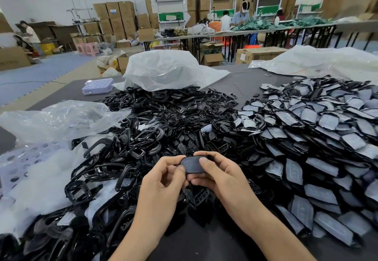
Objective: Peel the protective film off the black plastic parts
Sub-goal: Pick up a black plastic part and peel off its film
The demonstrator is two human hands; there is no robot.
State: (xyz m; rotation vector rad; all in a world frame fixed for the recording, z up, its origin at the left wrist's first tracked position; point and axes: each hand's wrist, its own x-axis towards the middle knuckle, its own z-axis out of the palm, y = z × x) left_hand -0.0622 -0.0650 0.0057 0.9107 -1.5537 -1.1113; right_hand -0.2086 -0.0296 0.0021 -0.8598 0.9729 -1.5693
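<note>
Head view: we find left hand [163, 179] and right hand [221, 177] pinching one black part [193, 165]; judged light, stiff, slick; grip nine-o'clock edge.

No text is legible. The blue label [113, 11] on a stacked cardboard box [113, 16] is too blurred to read.

Site type: factory assembly and packing hall.

Evidence:
- brown cardboard cartons [120, 15] stacked high along the rear wall
- a row of long worktops [245, 32] on folding legs, with workers [241, 18] at them
- framed workstations with green panels [170, 12]
- black plastic parts [163, 117] heaped in bulk on the near worktop [241, 85]
- large clear plastic bags [167, 70]
- blue foam floor mats [41, 70]
- open boxes [211, 56] on the floor
</note>
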